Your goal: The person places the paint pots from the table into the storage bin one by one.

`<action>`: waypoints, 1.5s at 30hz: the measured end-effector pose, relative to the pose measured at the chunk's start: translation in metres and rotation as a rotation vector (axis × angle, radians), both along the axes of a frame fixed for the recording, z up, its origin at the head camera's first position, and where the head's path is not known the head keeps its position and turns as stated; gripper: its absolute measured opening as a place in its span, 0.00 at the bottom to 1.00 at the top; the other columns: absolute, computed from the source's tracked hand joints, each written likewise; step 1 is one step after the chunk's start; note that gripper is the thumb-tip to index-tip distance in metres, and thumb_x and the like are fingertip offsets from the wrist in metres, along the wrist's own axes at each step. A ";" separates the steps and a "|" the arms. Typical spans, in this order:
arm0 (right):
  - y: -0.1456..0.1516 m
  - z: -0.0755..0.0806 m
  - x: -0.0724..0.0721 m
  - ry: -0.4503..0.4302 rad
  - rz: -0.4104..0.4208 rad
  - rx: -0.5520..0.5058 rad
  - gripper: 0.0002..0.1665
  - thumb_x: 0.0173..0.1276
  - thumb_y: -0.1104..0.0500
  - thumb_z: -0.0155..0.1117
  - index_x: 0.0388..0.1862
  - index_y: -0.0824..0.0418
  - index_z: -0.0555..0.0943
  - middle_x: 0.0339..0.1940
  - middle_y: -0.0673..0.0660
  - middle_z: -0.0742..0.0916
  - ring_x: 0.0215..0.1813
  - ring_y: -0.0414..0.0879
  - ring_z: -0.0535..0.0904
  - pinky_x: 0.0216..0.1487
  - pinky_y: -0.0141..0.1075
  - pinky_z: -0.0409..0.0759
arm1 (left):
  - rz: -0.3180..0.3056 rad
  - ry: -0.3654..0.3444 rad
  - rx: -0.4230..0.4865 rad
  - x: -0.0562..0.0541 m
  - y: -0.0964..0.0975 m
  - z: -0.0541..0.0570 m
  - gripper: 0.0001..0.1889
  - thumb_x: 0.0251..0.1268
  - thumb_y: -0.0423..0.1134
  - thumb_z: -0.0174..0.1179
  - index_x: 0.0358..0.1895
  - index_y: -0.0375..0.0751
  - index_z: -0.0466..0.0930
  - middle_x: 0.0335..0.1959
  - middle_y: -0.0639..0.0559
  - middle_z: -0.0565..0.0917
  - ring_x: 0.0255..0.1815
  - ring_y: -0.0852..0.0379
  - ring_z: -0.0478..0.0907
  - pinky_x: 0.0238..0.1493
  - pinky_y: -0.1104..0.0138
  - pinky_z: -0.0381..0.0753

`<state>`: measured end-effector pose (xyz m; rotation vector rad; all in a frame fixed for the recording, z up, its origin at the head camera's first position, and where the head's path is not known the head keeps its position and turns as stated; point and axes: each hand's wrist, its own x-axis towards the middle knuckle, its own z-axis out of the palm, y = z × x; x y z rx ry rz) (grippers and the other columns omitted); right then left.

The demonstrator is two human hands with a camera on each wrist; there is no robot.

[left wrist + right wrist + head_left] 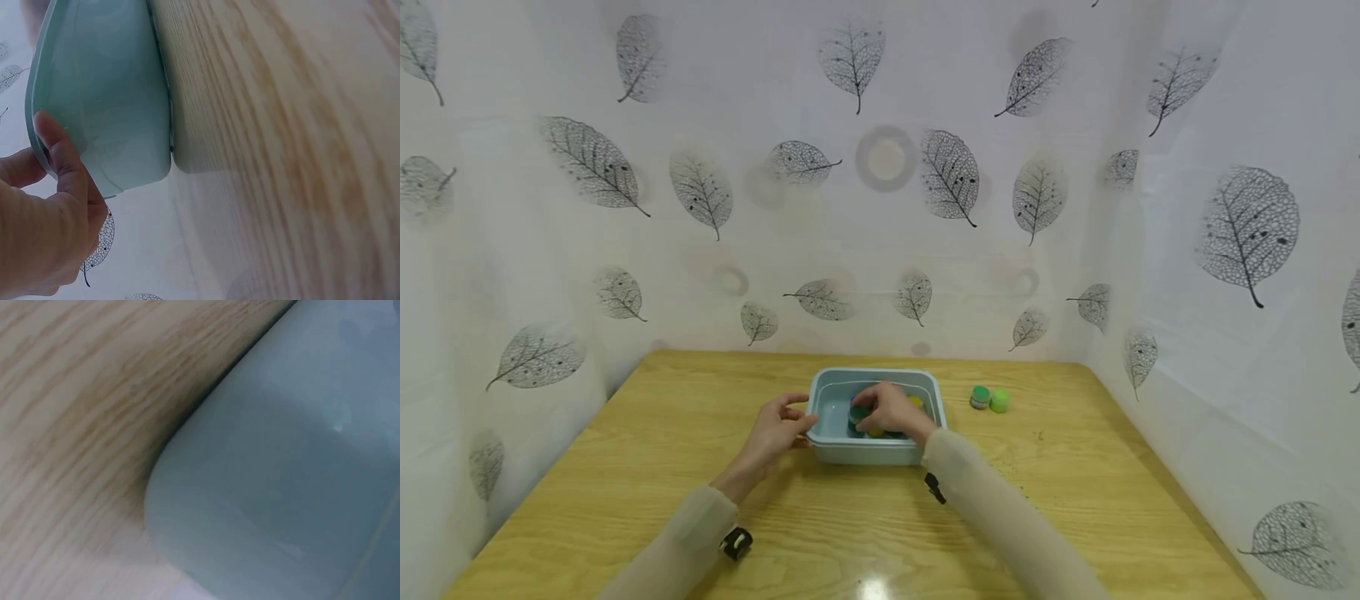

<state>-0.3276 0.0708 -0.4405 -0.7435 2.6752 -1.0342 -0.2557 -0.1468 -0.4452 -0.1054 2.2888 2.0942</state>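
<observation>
A light blue plastic basin [868, 452] stands on the wooden table. At its left end my left hand [778, 429] pinches the rim; in the left wrist view the fingers of that hand [62, 212] lie at the rim and outer wall. My right hand [891, 408] reaches over the near right rim into the basin. Its thumb and fingers grip a small dark green jar [857, 416]. Yellow-topped pieces [917, 402] lie beside and below that hand, partly hidden by it. Only the outer wall of the basin [269, 475] fills the right wrist view.
Right of the basin, a small jar with a green lid [980, 397] stands next to a lime green jar [999, 401]. Dark specks dot the table [1075, 500] on the right. A leaf-printed curtain [880, 242] hangs behind and along both sides.
</observation>
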 end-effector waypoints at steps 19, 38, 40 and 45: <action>-0.004 0.001 0.002 0.039 0.003 0.052 0.20 0.55 0.62 0.77 0.49 0.58 0.86 0.41 0.54 0.88 0.43 0.43 0.80 0.47 0.38 0.81 | 0.002 -0.005 0.004 -0.001 -0.001 0.001 0.25 0.65 0.27 0.61 0.65 0.31 0.69 0.37 0.45 0.75 0.28 0.55 0.79 0.30 0.64 0.86; 0.009 0.003 0.006 -0.027 0.061 -0.093 0.21 0.57 0.65 0.74 0.50 0.64 0.85 0.44 0.60 0.88 0.36 0.40 0.79 0.36 0.30 0.80 | 0.012 -0.014 -0.004 0.001 0.001 -0.001 0.25 0.64 0.27 0.62 0.64 0.32 0.70 0.38 0.43 0.76 0.29 0.52 0.80 0.31 0.62 0.86; 0.012 0.004 0.005 -0.041 0.066 -0.119 0.20 0.58 0.64 0.74 0.51 0.64 0.85 0.46 0.60 0.88 0.37 0.41 0.80 0.37 0.31 0.81 | 0.013 -0.014 -0.001 0.001 0.002 -0.001 0.25 0.64 0.27 0.62 0.64 0.32 0.70 0.38 0.43 0.76 0.29 0.52 0.80 0.31 0.62 0.86; 0.023 0.004 0.002 -0.053 0.068 -0.156 0.19 0.61 0.65 0.71 0.53 0.63 0.84 0.47 0.59 0.88 0.42 0.43 0.82 0.42 0.34 0.82 | 0.013 -0.009 0.001 0.000 0.001 0.000 0.25 0.64 0.27 0.62 0.64 0.31 0.70 0.38 0.43 0.76 0.28 0.53 0.80 0.29 0.64 0.86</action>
